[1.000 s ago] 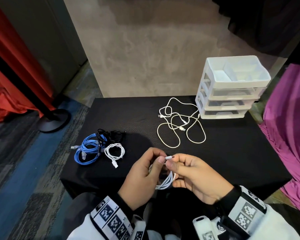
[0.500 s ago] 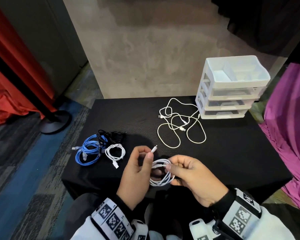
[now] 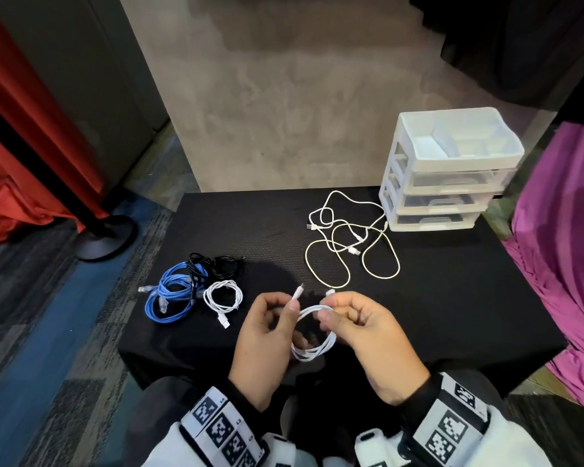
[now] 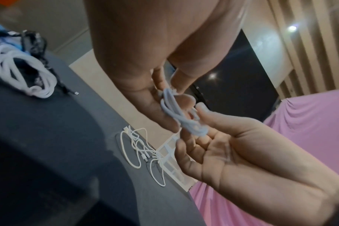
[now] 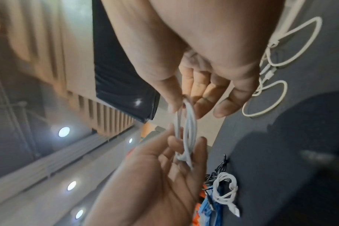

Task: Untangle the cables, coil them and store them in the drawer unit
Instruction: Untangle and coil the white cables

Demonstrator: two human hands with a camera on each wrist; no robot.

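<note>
Over the table's near edge, both hands hold a small white cable coil [image 3: 314, 335]. My left hand [image 3: 289, 303] pinches one plug end, which points up. My right hand [image 3: 331, 308] pinches the top of the loops beside the other plug. The left wrist view shows the coil [image 4: 176, 113] bunched between the left fingertips [image 4: 164, 85] and the right hand [image 4: 194, 122]. In the right wrist view the coil [image 5: 188, 130] hangs from the right fingers [image 5: 176, 105] into the left hand [image 5: 184, 149]. Loose tangled white cables [image 3: 348, 244] lie in front of the white drawer unit [image 3: 449, 170], whose drawers look closed.
Coiled cables sit at the table's left: blue [image 3: 171, 294], black [image 3: 216, 264] and a small white one [image 3: 223, 296]. The black table [image 3: 435, 298] ends near my body. A purple cloth [image 3: 560, 247] hangs on the right, and a stand base [image 3: 105, 241] is on the floor to the left.
The hands have moved apart and slightly up the table. The left hand took one plug end and lifted it, and the coil now spans between both hands.
</note>
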